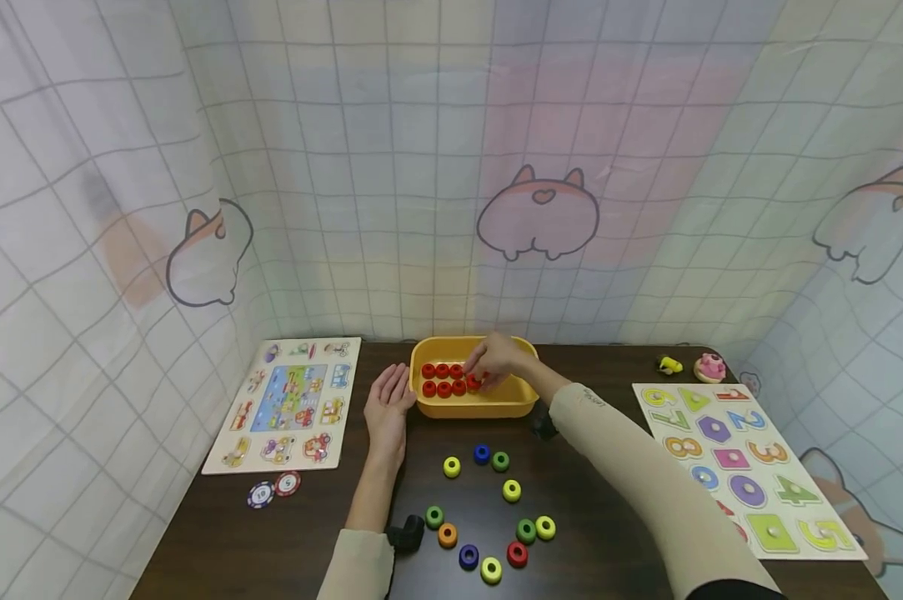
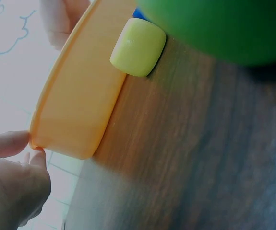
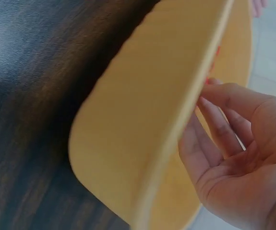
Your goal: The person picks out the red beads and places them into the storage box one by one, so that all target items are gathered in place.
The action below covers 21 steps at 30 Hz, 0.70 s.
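Observation:
A yellow plastic tray (image 1: 505,410) stands at the back of the dark table. Red rings (image 1: 443,389) lie in two rows in its left part. My right hand (image 1: 496,357) reaches down into the tray from the right; its thumb and fingers pinch a red ring (image 1: 474,383) at the right end of the front row. In the right wrist view the right hand (image 3: 243,139) is behind the tray wall (image 3: 142,96), which hides most of the ring. My left hand (image 1: 388,410) lies along the tray's left end, touching its rim with the digits, as the left wrist view shows.
Loose yellow, green, blue, orange and red rings (image 1: 511,491) are scattered in front of the tray. A picture puzzle board (image 1: 226,454) and poker chips (image 1: 260,495) lie left. At right are a number puzzle board (image 1: 646,400), a yellow toy (image 1: 670,365) and a pink toy (image 1: 709,367).

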{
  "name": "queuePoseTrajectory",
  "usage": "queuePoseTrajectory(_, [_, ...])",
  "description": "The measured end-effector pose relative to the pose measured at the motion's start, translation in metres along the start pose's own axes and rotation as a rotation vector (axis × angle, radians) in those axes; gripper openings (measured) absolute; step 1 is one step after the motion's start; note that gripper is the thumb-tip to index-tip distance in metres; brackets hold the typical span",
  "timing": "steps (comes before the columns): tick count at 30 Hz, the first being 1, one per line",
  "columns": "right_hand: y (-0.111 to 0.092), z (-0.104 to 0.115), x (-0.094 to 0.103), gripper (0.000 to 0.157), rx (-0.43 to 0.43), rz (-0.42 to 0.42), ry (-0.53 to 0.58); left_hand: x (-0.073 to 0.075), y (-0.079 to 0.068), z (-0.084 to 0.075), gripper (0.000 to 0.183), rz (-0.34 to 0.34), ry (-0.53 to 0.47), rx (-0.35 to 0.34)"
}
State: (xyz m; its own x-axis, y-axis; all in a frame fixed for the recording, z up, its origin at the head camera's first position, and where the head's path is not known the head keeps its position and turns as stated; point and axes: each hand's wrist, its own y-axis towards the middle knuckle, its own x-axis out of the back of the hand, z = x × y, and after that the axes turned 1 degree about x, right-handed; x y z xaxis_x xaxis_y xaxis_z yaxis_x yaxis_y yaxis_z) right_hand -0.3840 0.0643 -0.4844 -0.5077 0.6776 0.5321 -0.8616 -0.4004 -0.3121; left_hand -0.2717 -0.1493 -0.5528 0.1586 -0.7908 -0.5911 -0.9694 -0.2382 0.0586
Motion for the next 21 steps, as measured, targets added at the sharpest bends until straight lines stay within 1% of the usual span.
queuePoseTrajectory(2, [0.001,-0.003,-0.001,0.025,-0.014,-0.007,-0.009,-0.001,-0.001,-0.003,0.061,0.007,0.004,0.006])
queuePoseTrajectory(5, [0.001,-0.006,-0.002,0.025,-0.012,-0.006,-0.026,-0.002,-0.001,-0.004,0.061,0.007,0.009,0.009])
queuePoseTrajectory(7, [-0.002,-0.007,0.000,0.024,0.001,-0.007,-0.017,-0.001,0.000,-0.002,0.060,-0.003,0.007,0.010])
queuePoseTrajectory(10, [-0.011,-0.005,0.006,0.023,0.054,-0.009,-0.004,0.000,0.003,0.002,0.059,-0.019,0.013,0.004])
queuePoseTrajectory(13, [-0.030,0.004,0.013,0.021,0.129,0.012,0.018,0.001,0.005,0.008,0.059,-0.033,0.028,-0.007])
queuePoseTrajectory(16, [-0.057,0.015,0.016,0.019,0.208,0.051,0.006,0.002,0.007,0.011,0.059,-0.040,0.035,-0.024])
queuePoseTrajectory(19, [-0.084,0.023,0.013,0.017,0.269,0.110,-0.032,0.003,0.008,0.013,0.058,-0.042,0.031,-0.036])
queuePoseTrajectory(21, [-0.102,0.023,0.007,0.015,0.286,0.155,-0.047,0.003,0.008,0.014,0.058,-0.044,0.033,-0.036])
